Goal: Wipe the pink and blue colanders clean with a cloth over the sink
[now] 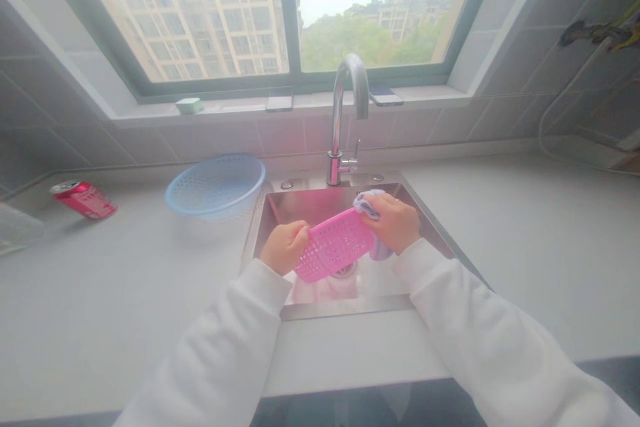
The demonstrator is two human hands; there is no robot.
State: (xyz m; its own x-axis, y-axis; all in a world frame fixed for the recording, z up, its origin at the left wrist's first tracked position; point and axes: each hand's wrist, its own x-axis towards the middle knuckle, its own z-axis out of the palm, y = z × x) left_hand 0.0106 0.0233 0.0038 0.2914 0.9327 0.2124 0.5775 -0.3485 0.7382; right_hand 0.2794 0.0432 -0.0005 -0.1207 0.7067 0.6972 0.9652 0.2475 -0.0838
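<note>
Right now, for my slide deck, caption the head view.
Over a steel sink, the left hand holds a pink plastic basket while the right hand presses a cloth to it.

Around the sink (pixel 345 307) we find a mixer tap (pixel 338 120) just behind it, a strainer basket (pixel 215 187) on the countertop (pixel 125 293) just to its left, a drinks can (pixel 83 200) farther left, a second basket (pixel 334 245) above its basin, and, behind it, a windowsill (pixel 425 93) bearing a soap dish (pixel 189 105) and two phones (pixel 279 100).
</note>
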